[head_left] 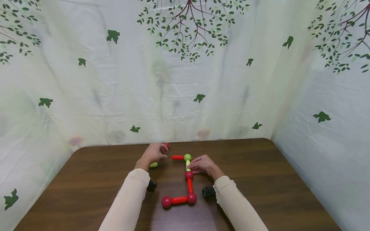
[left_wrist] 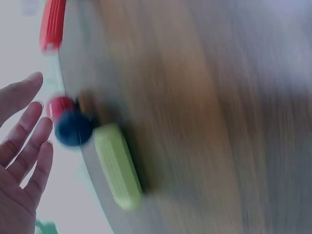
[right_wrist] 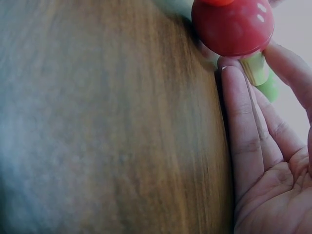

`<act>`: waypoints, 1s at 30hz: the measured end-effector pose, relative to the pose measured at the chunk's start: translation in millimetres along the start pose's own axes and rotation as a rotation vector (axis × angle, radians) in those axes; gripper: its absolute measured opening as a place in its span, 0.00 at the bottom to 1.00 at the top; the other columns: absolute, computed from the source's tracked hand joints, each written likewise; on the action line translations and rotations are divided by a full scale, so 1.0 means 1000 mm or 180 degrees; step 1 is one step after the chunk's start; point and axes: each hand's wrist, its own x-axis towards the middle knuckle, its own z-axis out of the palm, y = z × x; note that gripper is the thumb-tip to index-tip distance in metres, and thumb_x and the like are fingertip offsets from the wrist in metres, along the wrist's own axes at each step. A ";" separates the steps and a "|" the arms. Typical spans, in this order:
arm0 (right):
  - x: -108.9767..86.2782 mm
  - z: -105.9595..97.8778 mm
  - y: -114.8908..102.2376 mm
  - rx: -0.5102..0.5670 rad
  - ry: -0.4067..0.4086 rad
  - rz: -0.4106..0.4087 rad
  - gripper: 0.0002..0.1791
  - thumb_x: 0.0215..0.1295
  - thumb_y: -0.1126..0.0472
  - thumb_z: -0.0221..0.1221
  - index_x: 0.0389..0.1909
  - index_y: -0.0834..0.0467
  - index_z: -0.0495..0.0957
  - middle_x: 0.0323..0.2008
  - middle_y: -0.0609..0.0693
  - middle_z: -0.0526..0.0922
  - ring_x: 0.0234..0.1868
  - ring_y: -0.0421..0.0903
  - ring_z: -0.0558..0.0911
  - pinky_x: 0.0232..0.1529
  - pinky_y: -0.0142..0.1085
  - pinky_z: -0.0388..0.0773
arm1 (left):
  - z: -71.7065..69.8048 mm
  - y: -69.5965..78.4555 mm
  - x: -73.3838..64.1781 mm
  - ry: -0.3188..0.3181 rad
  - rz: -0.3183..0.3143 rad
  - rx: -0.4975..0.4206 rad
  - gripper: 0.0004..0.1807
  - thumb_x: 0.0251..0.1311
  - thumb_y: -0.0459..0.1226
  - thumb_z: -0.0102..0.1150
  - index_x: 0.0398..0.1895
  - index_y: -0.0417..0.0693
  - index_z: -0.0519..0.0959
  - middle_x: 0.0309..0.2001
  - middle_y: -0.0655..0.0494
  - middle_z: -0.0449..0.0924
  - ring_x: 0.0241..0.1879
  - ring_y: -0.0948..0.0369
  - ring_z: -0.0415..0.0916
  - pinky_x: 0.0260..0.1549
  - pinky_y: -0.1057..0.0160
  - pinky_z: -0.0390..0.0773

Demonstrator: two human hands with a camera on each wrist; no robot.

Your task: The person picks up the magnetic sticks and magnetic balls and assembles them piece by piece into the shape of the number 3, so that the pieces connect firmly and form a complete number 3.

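On the table a chain of toy building balls and rods stands joined. From the far end come a red rod (head_left: 178, 157), a green ball (head_left: 187, 157), a yellow-green rod (head_left: 188, 163) and a red ball (head_left: 189, 175), then more red rods and balls toward the near side. My right hand (head_left: 203, 165) pinches the yellow-green rod between thumb and fingers, beside the red ball (right_wrist: 234, 27). Toward the back left, my left hand (head_left: 153, 154) reaches with spread fingers beside another red ball (head_left: 166, 146). A dark blue ball (left_wrist: 73, 128) shows near its fingertips in the left wrist view.
A loose yellow-green rod (head_left: 154, 165) lies under the left wrist. The chain's near end has a red corner ball (head_left: 191, 198), a red rod (head_left: 179, 200) and a red end ball (head_left: 166, 202). Behind the brown table (head_left: 260, 166) hangs a leaf-patterned cloth (head_left: 173, 112).
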 end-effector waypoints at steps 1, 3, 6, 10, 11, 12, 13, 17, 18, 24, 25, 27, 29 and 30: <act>0.000 -0.001 0.000 -0.0004 0.0005 0.0005 0.13 0.53 0.68 0.69 0.39 0.70 0.82 0.28 0.54 0.85 0.28 0.44 0.84 0.34 0.38 0.82 | -0.003 -0.005 -0.001 0.0017 -0.0061 -0.0044 0.13 0.52 0.33 0.69 0.42 0.40 0.82 0.39 0.48 0.82 0.44 0.52 0.78 0.46 0.52 0.75; 0.000 -0.003 0.001 -0.0028 0.0018 0.0025 0.13 0.53 0.68 0.70 0.39 0.69 0.82 0.28 0.54 0.85 0.28 0.44 0.84 0.34 0.38 0.82 | -0.006 -0.013 -0.004 0.0032 -0.0213 -0.0170 0.13 0.53 0.32 0.68 0.42 0.40 0.82 0.40 0.47 0.82 0.45 0.51 0.77 0.47 0.52 0.75; -0.002 -0.004 0.001 -0.0083 0.0034 0.0057 0.13 0.52 0.67 0.70 0.38 0.69 0.82 0.29 0.54 0.85 0.28 0.44 0.84 0.34 0.38 0.82 | -0.010 -0.023 -0.008 -0.0015 -0.0373 -0.0348 0.13 0.54 0.32 0.67 0.44 0.41 0.81 0.45 0.44 0.81 0.47 0.49 0.76 0.48 0.50 0.75; -0.003 -0.006 0.000 -0.0104 0.0033 0.0074 0.13 0.52 0.67 0.70 0.38 0.68 0.83 0.29 0.54 0.85 0.29 0.44 0.85 0.35 0.38 0.82 | -0.011 -0.029 -0.009 -0.0120 -0.0476 -0.0598 0.17 0.55 0.32 0.67 0.49 0.41 0.79 0.53 0.39 0.76 0.51 0.46 0.75 0.51 0.48 0.73; -0.003 -0.006 0.000 -0.0108 0.0038 0.0075 0.13 0.52 0.66 0.70 0.38 0.68 0.83 0.29 0.54 0.85 0.29 0.44 0.85 0.35 0.38 0.82 | -0.011 -0.030 -0.009 -0.0145 -0.0477 -0.0656 0.19 0.54 0.32 0.67 0.51 0.41 0.79 0.54 0.38 0.75 0.51 0.45 0.74 0.51 0.47 0.73; -0.003 -0.006 0.000 -0.0105 0.0041 0.0077 0.13 0.52 0.66 0.70 0.38 0.68 0.83 0.29 0.54 0.85 0.29 0.44 0.85 0.35 0.38 0.82 | -0.010 -0.030 -0.009 -0.0152 -0.0496 -0.0708 0.20 0.55 0.32 0.67 0.52 0.41 0.78 0.56 0.38 0.74 0.52 0.45 0.73 0.52 0.47 0.72; -0.003 -0.007 0.000 -0.0102 0.0045 0.0078 0.13 0.52 0.66 0.70 0.38 0.68 0.83 0.29 0.54 0.85 0.29 0.44 0.85 0.35 0.38 0.82 | -0.009 -0.030 -0.008 -0.0161 -0.0517 -0.0767 0.21 0.55 0.32 0.66 0.54 0.41 0.77 0.57 0.38 0.73 0.54 0.44 0.73 0.52 0.47 0.72; -0.002 -0.007 0.000 -0.0102 0.0032 0.0071 0.13 0.52 0.66 0.70 0.39 0.68 0.83 0.30 0.55 0.85 0.30 0.45 0.85 0.35 0.38 0.82 | -0.002 -0.031 -0.007 -0.0098 -0.0567 -0.0980 0.24 0.57 0.32 0.65 0.57 0.37 0.75 0.60 0.36 0.72 0.55 0.43 0.72 0.51 0.49 0.73; -0.002 -0.006 0.000 -0.0096 0.0028 0.0071 0.13 0.52 0.66 0.70 0.39 0.68 0.83 0.30 0.55 0.86 0.30 0.45 0.85 0.35 0.38 0.82 | 0.000 -0.031 -0.006 -0.0071 -0.0595 -0.1037 0.24 0.57 0.32 0.64 0.58 0.37 0.74 0.60 0.36 0.72 0.55 0.44 0.73 0.50 0.50 0.74; -0.003 -0.003 -0.001 -0.0067 -0.0010 0.0030 0.13 0.52 0.67 0.70 0.39 0.69 0.83 0.30 0.55 0.86 0.29 0.45 0.85 0.34 0.38 0.82 | 0.007 -0.029 -0.002 0.0045 -0.0594 -0.1071 0.26 0.57 0.31 0.65 0.60 0.38 0.73 0.59 0.34 0.72 0.57 0.41 0.70 0.53 0.48 0.71; -0.003 -0.003 -0.001 -0.0062 -0.0017 0.0027 0.13 0.52 0.67 0.70 0.39 0.69 0.83 0.30 0.55 0.86 0.29 0.45 0.85 0.34 0.38 0.82 | 0.008 -0.028 -0.001 0.0054 -0.0592 -0.1034 0.26 0.56 0.31 0.65 0.60 0.39 0.73 0.58 0.34 0.72 0.57 0.41 0.69 0.53 0.47 0.70; -0.002 -0.002 -0.001 -0.0048 -0.0021 0.0034 0.14 0.52 0.67 0.70 0.39 0.69 0.83 0.31 0.56 0.86 0.30 0.45 0.85 0.35 0.38 0.82 | 0.008 -0.027 0.001 0.0054 -0.0631 -0.0950 0.26 0.55 0.30 0.65 0.59 0.41 0.74 0.56 0.35 0.73 0.57 0.41 0.68 0.54 0.46 0.68; -0.001 -0.002 -0.002 -0.0052 -0.0016 0.0032 0.14 0.52 0.67 0.70 0.39 0.69 0.83 0.31 0.56 0.86 0.30 0.45 0.85 0.35 0.38 0.82 | 0.008 -0.027 0.002 0.0022 -0.0656 -0.0839 0.25 0.55 0.30 0.65 0.58 0.42 0.76 0.55 0.36 0.74 0.56 0.42 0.68 0.54 0.46 0.68; -0.001 -0.001 -0.002 -0.0057 -0.0009 0.0030 0.14 0.52 0.67 0.70 0.39 0.69 0.83 0.31 0.56 0.86 0.30 0.45 0.85 0.35 0.38 0.82 | 0.008 -0.027 0.003 0.0003 -0.0652 -0.0790 0.23 0.55 0.30 0.65 0.56 0.41 0.77 0.54 0.36 0.74 0.55 0.42 0.69 0.53 0.46 0.69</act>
